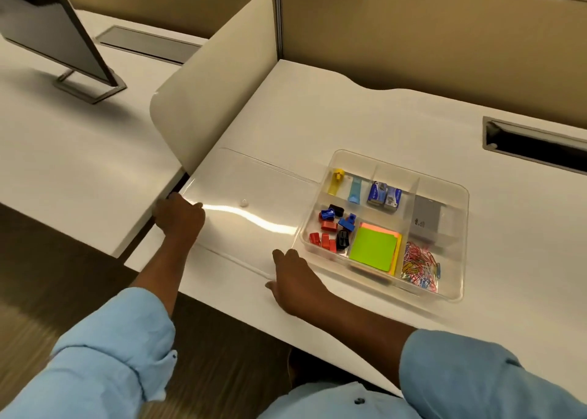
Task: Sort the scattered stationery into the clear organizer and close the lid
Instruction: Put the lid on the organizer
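Note:
A clear organizer (457, 196) stands on the white desk, its compartments holding sharpeners (333, 228), sticky notes (374, 248), paper clips (421, 267), staple boxes (384, 196), small tubes (344, 185) and a grey box (427, 220). Its clear lid (254, 202) lies flat on the desk to the left of it. My left hand (179, 217) grips the lid's left edge. My right hand (293, 275) holds the lid's near right corner, close to the organizer's front left corner, with its fingers curled at the edge.
A beige divider panel (216, 78) stands just behind the lid. A monitor (54, 31) sits on the neighbouring desk at the far left. A cable slot (533, 144) opens in the desk at the right back. The desk's front edge runs close under my forearms.

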A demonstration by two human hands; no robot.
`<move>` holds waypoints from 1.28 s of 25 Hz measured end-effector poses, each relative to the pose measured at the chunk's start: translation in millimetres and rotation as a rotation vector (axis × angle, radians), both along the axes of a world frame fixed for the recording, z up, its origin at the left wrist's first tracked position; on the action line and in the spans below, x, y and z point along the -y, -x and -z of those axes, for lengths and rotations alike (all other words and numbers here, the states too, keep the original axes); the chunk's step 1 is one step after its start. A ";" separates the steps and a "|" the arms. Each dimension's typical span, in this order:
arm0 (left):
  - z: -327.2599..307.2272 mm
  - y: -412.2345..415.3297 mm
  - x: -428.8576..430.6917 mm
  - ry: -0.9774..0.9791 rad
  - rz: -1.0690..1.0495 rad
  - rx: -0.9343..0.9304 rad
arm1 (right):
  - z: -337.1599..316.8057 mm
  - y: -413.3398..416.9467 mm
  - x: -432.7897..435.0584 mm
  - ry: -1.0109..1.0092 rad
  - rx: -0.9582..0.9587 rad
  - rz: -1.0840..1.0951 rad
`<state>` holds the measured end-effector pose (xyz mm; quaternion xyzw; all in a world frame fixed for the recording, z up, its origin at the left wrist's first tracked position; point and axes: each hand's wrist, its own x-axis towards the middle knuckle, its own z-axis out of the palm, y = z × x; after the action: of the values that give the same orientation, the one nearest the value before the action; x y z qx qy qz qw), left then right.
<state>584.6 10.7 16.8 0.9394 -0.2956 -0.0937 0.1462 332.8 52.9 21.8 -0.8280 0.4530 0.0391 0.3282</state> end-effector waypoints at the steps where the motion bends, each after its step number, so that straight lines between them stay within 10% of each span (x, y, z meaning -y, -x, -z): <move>1: 3.6 -9.2 -3.6 -0.022 -0.032 0.001 | 6.6 0.1 -0.4 0.022 -0.021 -0.029; 11: 18.5 -22.1 -7.6 -0.094 -0.083 0.058 | 38.3 8.1 13.2 0.423 -0.191 -0.328; 18: -0.6 -48.1 -5.2 0.714 -0.579 -0.758 | 44.7 7.1 11.5 0.412 -0.122 -0.307; 32: -58.3 -34.6 -39.2 1.251 -0.672 -1.278 | 3.2 7.9 10.4 0.299 0.314 -0.026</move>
<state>619.2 49.9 75.1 0.4981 0.1289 -0.3673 0.7748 324.9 42.5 18.6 -0.8691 0.3866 -0.1537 0.2675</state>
